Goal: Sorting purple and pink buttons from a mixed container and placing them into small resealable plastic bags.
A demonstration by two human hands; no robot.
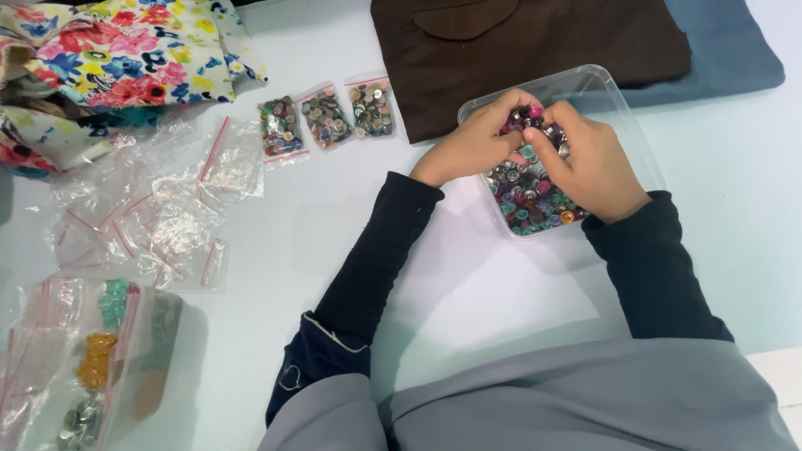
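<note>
A clear plastic tub (610,96) holds a heap of mixed coloured buttons (526,205). Both my hands are inside it, over the buttons. My left hand (472,142) reaches in from the tub's left rim, fingers curled into the pile. Beside it, my right hand (589,163) has its fingertips pinched on a small teal button (528,152). The two hands nearly touch at the fingertips. Whether the left fingers hold a button is hidden.
Three small zip bags of buttons (326,121) lie in a row left of the tub. Several empty zip bags (159,209) are scattered further left. A floral cloth (117,50), a brown cloth (535,42) and a bag of sorted buttons (92,367) lie around.
</note>
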